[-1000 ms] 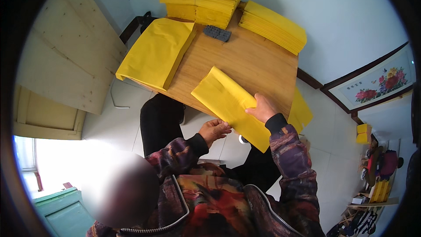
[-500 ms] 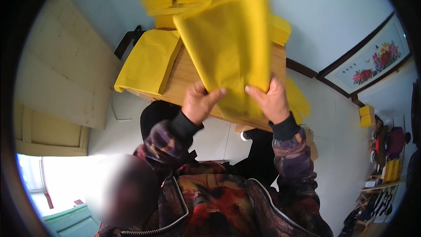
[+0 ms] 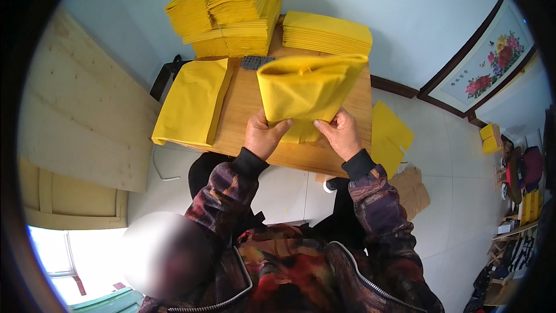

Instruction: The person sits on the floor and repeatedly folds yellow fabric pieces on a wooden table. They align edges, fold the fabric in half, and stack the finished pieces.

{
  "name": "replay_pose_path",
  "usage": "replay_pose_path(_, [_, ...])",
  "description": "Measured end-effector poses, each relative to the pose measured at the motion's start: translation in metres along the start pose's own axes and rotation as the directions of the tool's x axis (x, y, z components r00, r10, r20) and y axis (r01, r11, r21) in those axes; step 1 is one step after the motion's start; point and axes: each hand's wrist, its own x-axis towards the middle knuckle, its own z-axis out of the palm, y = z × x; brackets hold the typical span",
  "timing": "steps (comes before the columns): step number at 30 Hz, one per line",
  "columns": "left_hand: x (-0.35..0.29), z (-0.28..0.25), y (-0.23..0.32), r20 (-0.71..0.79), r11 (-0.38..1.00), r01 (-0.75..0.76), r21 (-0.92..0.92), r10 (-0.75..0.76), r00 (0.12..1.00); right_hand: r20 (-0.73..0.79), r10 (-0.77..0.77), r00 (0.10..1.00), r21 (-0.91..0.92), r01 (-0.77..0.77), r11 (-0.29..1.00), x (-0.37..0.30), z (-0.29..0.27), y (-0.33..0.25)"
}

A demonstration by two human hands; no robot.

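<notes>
Both my hands hold a yellow cloth-like bag (image 3: 301, 90) by its near end, over the front part of the wooden table (image 3: 243, 104). My left hand (image 3: 264, 136) pinches its left side, thumb on top. The right side is gripped the same way by my right hand (image 3: 341, 134). The bag's far end stands up, with a loose, gaping fold along its top. Most of my fingers are hidden beneath the material. To the left lies a flat yellow stack (image 3: 194, 101) with a smooth top, apart from my hands.
Tied yellow bundles (image 3: 243, 0) are piled at the table's back left, beside a folded yellow stack (image 3: 327, 33). A small dark grey textured item (image 3: 256, 62) lies between. Yellow sheets (image 3: 391, 136) and brown cardboard (image 3: 412, 191) are on the floor at the right.
The bag has come down from a raised, spread-out position toward the table, and its far end now sags into a fold. Both hands still grip its near end.
</notes>
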Motion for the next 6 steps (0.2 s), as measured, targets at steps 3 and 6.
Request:
replay_pose_path(3, [0.003, -0.002, -0.008, 0.019, 0.996, 0.025, -0.08, -0.024, 1.0, 0.063, -0.107, 0.992, -0.062, 0.11, 0.992, 0.004, -0.004, 0.001])
replay_pose_path(6, [0.01, -0.004, 0.002, 0.006, 0.987, -0.065, -0.15, 0.066, 0.998, 0.075, -0.135, 0.988, -0.101, 0.142, 0.985, 0.011, -0.003, -0.016])
